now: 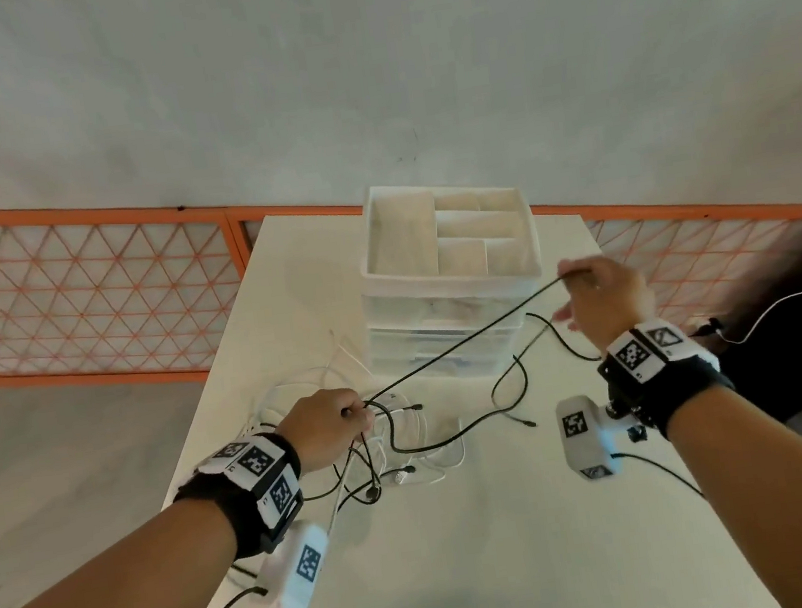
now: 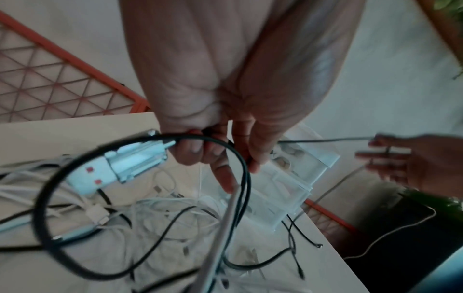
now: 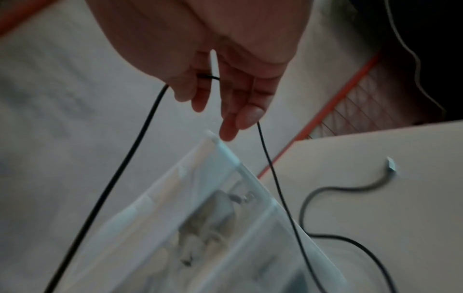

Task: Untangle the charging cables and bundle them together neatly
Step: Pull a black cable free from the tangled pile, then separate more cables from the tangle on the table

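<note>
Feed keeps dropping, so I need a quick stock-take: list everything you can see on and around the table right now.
black cable: several, count unclear; one stretched between both hands, the rest loose on the table
white cables: tangled heap, count unclear, beside the left hand
drawer organiser: one, translucent white, table's far side
table: one, white
mesh fence: orange, behind the table
left hand: grips black cable loops
right hand: raised, pinching the black cable

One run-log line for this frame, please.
phase: untangling | left hand: grips black cable at the tangle | right hand: pinches same cable, raised beside drawer organizer | white cables: still tangled on table
</note>
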Action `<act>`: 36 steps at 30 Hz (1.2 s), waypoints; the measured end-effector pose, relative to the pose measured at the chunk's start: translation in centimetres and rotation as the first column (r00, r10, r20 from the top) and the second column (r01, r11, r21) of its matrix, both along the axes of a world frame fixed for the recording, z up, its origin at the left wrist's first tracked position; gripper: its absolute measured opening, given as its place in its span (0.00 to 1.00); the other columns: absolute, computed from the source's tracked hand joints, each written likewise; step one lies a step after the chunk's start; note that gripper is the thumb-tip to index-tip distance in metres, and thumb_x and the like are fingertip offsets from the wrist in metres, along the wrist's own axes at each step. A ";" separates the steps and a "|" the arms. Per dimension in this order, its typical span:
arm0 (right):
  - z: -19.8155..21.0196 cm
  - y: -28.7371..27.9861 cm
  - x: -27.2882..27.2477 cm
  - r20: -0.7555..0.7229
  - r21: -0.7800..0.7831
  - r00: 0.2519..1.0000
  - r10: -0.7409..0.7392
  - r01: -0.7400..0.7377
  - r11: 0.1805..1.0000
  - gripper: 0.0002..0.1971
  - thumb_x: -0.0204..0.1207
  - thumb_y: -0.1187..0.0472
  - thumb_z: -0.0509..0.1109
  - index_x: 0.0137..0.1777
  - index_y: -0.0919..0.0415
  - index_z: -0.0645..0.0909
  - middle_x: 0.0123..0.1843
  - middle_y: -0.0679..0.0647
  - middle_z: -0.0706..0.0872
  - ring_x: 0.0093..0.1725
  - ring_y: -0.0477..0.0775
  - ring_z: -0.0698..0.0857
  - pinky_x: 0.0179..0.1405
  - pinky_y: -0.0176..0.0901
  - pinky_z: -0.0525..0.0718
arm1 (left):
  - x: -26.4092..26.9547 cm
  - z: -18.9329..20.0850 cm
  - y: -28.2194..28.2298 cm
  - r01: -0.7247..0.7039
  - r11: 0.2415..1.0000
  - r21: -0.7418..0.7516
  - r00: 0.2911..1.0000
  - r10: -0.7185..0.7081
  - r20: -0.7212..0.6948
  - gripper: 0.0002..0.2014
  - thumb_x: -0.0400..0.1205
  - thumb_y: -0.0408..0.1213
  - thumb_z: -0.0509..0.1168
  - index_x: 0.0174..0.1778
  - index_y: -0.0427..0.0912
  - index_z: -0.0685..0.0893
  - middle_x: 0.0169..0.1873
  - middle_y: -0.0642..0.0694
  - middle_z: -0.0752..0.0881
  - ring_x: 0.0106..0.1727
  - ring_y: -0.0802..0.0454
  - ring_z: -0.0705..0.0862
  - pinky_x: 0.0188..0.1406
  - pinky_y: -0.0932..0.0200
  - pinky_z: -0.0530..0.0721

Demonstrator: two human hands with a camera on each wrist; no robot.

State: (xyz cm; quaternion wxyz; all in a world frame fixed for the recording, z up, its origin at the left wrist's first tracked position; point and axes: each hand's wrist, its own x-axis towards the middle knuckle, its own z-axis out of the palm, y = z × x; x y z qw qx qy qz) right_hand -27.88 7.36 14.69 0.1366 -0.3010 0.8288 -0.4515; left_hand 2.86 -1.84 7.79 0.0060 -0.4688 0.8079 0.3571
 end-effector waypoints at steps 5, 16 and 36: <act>2.7 -1.5 -1.3 0.019 -0.253 0.999 0.043 -0.036 0.967 0.08 0.83 0.58 0.63 0.47 0.47 0.83 0.53 0.45 0.88 0.31 0.55 0.90 0.31 0.47 0.83 | -1.9 2.4 1.2 -0.075 0.993 0.094 0.943 0.101 -0.317 0.15 0.89 0.39 0.58 0.43 0.37 0.87 0.40 0.47 0.91 0.17 0.66 0.73 0.21 0.71 0.67; -2.3 2.2 2.0 -0.129 0.378 0.920 0.371 -0.300 0.876 0.24 0.74 0.62 0.72 0.68 0.39 0.79 0.32 0.53 0.87 0.37 0.48 0.82 0.43 0.39 0.76 | -3.6 9.8 0.4 0.033 0.999 0.044 0.800 0.000 -0.600 0.10 0.89 0.33 0.58 0.53 0.45 0.86 0.28 0.53 0.81 0.26 0.60 0.74 0.27 0.71 0.73; -5.0 0.9 0.1 -0.122 0.534 0.949 0.289 -0.183 0.826 0.41 0.76 0.60 0.73 0.87 0.53 0.58 0.79 0.62 0.75 0.69 0.65 0.83 0.70 0.56 0.81 | 2.0 3.3 1.0 -0.240 0.907 0.347 0.870 0.359 -0.338 0.09 0.87 0.30 0.60 0.44 0.36 0.84 0.23 0.49 0.73 0.25 0.53 0.67 0.25 0.59 0.68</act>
